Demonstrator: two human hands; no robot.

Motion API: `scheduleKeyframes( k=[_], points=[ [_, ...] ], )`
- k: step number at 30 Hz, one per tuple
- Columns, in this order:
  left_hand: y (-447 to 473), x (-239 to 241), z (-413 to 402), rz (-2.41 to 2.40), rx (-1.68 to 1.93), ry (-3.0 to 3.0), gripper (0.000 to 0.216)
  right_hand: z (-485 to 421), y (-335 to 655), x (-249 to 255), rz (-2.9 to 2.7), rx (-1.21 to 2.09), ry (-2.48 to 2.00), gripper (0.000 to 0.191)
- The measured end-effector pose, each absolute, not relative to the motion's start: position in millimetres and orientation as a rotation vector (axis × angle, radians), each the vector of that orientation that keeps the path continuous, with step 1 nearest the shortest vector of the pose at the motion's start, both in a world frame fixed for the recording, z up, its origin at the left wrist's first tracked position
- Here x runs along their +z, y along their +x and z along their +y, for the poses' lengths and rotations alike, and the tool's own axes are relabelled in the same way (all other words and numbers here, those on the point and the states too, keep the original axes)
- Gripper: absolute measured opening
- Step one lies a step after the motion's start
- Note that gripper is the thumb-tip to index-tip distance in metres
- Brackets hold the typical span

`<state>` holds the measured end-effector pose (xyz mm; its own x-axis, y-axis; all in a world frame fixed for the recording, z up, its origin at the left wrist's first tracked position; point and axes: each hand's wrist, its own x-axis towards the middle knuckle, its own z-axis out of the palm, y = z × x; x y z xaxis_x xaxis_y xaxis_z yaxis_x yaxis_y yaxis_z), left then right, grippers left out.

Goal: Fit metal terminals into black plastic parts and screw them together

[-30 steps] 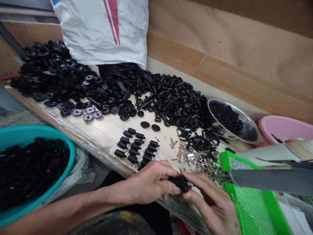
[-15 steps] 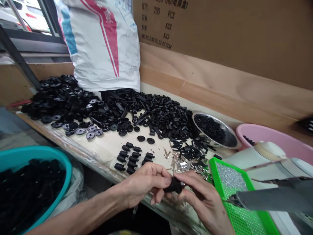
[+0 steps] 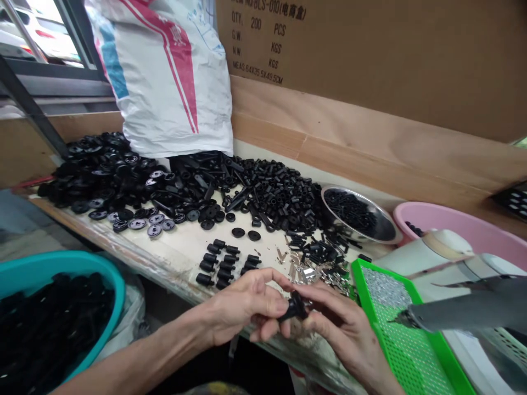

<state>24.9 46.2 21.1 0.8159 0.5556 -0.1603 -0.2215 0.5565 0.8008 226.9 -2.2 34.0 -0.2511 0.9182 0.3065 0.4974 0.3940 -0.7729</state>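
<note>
Mostly matte black plastic part [image 3: 297,306] — stubby, flared — pinched between fingers [image 3: 329,300].

Black plastic part [image 3: 297,307] partly hidden by your left hand [image 3: 242,307] and right hand [image 3: 346,323], full shape unclear. Silver bits [image 3: 307,276] on the surface [image 3: 181,247] too small to identify. Grey tool [image 3: 461,312] cut off at right edge, teal basin [image 3: 49,274] at left edge.

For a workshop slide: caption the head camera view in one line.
Left hand and right hand hold a black plastic part at a workbench.
</note>
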Motion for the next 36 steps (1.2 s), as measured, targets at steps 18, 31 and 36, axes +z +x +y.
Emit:
scheduleKeyframes(
  k=[18,31,36],
  points=[
    [31.8,30.7,38.1,0.695,0.604,1.065,0.02,-0.4,223.0,31.4,-1.863,0.667,-1.291,0.03],
    [32.4,28.3,41.9,0.797,0.592,1.061,0.014,-1.2,222.3,27.2,-1.886,0.589,-1.233,0.033],
    [35.2,21.9,41.9,0.746,0.647,1.014,0.032,1.6,226.4,20.9,-1.846,0.615,-1.243,0.032]
  ],
)
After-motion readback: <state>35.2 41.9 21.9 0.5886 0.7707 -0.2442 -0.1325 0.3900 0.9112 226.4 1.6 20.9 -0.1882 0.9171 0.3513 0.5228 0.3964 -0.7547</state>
